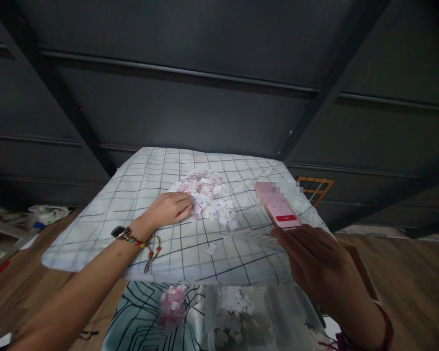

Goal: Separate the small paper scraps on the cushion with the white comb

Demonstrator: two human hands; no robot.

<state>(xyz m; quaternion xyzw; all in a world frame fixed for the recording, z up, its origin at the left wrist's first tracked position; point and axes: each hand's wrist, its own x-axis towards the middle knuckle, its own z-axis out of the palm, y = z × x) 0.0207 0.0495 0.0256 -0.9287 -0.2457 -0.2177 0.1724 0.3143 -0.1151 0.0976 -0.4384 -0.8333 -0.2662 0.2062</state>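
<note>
A heap of small white and pinkish paper pieces (214, 202) lies on the grid-patterned cloth. My left hand (172, 208) rests at the heap's left edge with its fingers curled in; whatever they pinch is hidden. At the right, my right hand (314, 258) is closed, thumb and fingers together, on a long pale thing (254, 237) smeared by motion; its kind cannot be made out. Just beyond those fingers lies a pink phone (283, 214) with its screen lit. One loose paper piece (211, 249) sits apart, nearer me.
Below the table edge, a translucent plastic box (210, 317) holds more paper pieces. Beside it, a clear bag with pink contents (171, 306) lies on teal patterned fabric (139, 312). A dark panelled wall (190, 107) rises behind the table. Wooden flooring (417, 278) shows at the sides.
</note>
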